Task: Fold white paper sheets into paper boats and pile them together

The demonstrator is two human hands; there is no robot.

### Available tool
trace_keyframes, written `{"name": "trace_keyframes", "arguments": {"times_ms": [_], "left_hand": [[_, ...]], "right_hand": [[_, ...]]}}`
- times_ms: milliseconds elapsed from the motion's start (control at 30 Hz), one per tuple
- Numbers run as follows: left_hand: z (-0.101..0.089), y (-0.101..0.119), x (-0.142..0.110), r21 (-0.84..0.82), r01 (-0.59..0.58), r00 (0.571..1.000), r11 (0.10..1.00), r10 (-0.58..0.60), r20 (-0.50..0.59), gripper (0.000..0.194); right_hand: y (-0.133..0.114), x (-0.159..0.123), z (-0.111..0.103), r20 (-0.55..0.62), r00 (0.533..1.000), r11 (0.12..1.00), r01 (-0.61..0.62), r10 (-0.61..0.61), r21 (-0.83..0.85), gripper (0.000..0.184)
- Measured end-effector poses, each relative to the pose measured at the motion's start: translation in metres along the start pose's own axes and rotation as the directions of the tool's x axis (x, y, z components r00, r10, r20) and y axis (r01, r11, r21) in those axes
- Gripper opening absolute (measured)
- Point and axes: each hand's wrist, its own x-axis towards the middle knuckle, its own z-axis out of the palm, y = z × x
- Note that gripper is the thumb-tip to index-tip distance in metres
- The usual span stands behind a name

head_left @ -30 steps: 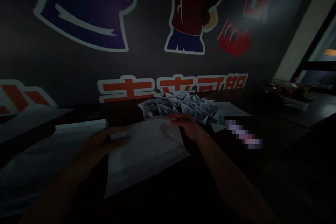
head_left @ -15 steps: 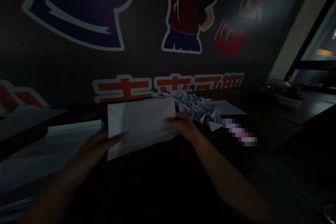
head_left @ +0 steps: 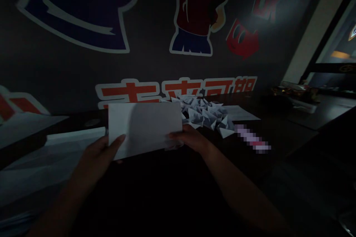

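Observation:
A sheet of white paper point(head_left: 147, 124), its outline a plain rectangle, is held up above the dark table between my two hands. My left hand point(head_left: 101, 150) grips its lower left corner, thumb on the near face and the other fingers mostly hidden behind. At the right edge my right hand point(head_left: 191, 137) pinches it, thumb in front. Beyond the right hand lies a pile of folded white paper pieces point(head_left: 208, 113) with pointed tips. Larger white sheets point(head_left: 63, 159) lie on the table by my left forearm.
A flat white sheet point(head_left: 240, 113) lies right of the pile, with a blurred-out pinkish item point(head_left: 251, 139) in front of it. Another sheet point(head_left: 25, 126) is at the far left. A wall with painted cartoon figures point(head_left: 191, 40) rises behind the table. Assorted objects point(head_left: 294, 94) stand farther right.
The paper's lower edge has come up, so the sheet looks shorter and more even. My left thumb has shifted upward on its face. Both hands still hold it.

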Motion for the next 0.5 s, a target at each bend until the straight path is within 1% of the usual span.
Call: {"name": "trace_keyframes", "arguments": {"times_ms": [100,167,200,300,400,500], "left_hand": [[0.0048,0.0037,-0.0054,-0.130,0.070,0.997,0.989,-0.067,0.030,0.045],[0.0070,0.0064,-0.0085,-0.167,0.095,0.993,0.981,-0.083,0.080,0.045],[0.0074,0.0073,-0.0093,-0.156,0.099,0.991,0.983,-0.083,0.105,0.044],[0.0054,0.0083,-0.0082,-0.048,0.083,0.989,0.995,-0.077,0.126,0.041],[0.0015,0.0080,-0.0045,0.054,0.034,0.996,0.998,-0.038,0.080,0.038],[-0.0004,0.0082,-0.0028,0.105,-0.026,0.998,0.994,0.019,0.061,0.036]], "right_hand": [[0.0004,0.0018,0.0010,-0.045,0.999,1.000,0.016,-0.016,-0.008,0.037],[0.0005,0.0032,0.0016,-0.064,0.998,1.000,0.022,-0.023,-0.008,0.036],[0.0008,0.0037,0.0019,-0.069,0.997,1.000,0.018,-0.019,-0.011,0.036],[0.0026,0.0040,0.0023,-0.074,0.997,1.000,-0.005,0.003,-0.030,0.038],[0.0050,0.0039,0.0015,-0.027,1.000,1.000,0.011,-0.012,-0.027,0.041],[0.0045,0.0046,0.0001,-0.027,0.999,0.999,0.045,-0.045,0.010,0.042]]}}
